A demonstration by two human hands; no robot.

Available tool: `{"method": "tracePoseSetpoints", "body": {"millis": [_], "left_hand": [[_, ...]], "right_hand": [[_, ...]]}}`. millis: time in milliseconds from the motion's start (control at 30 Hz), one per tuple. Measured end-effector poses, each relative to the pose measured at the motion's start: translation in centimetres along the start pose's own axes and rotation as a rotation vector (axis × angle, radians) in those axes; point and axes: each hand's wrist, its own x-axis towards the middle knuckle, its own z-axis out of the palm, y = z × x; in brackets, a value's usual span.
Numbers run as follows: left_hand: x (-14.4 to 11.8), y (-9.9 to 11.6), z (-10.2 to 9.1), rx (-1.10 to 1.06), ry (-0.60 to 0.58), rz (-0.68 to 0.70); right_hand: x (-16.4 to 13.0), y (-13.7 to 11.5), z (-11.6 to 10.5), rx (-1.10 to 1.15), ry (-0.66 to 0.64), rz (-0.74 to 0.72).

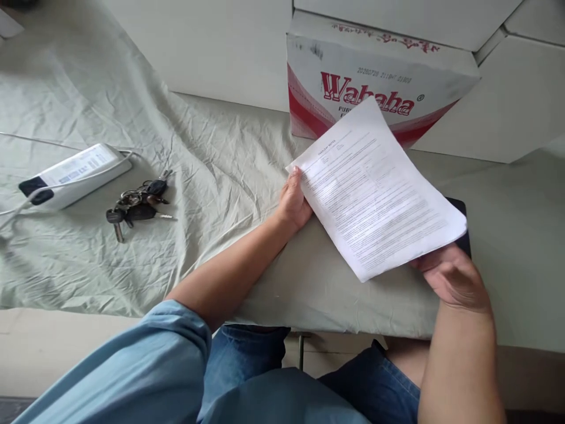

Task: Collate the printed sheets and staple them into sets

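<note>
A few printed sheets of paper (375, 188), one on top of another, are held tilted above the table. My left hand (296, 200) is closed on their left edge, with the thumb on top. At the lower right, my right hand (454, 277) is palm up, partly beneath the sheets. Its fingers are hidden under the paper and the hand is slightly blurred, so its grip cannot be made out. Behind the sheets' right corner shows part of a flat black object (465, 244), mostly covered.
A white and red Wahaha carton (309, 88) stands behind the papers, against white panels (220, 53). To the left lie a bunch of keys (141, 203) and a white power strip or adapter (79, 174) with a cable. A wrinkled pale green cloth (212, 171) covers the table.
</note>
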Motion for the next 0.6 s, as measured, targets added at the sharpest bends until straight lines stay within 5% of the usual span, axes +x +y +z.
{"method": "tracePoseSetpoints", "body": {"millis": [133,333,467,600], "left_hand": [[0.8,0.4,-0.9,0.077,-0.152,0.025],[1.3,3.0,-1.8,0.325,-0.450,0.185],[0.5,4.3,-2.0,0.529,-0.574,0.292],[-0.4,5.4,-2.1,0.919,-0.620,0.277]], "right_hand": [[1.2,1.3,1.7,-0.107,0.236,-0.111],[2.4,-0.6,1.4,-0.107,0.578,-0.622],[1.6,-1.5,-0.1,-0.155,0.494,-0.684],[1.1,-1.1,-0.9,-0.152,0.352,-0.525]]}}
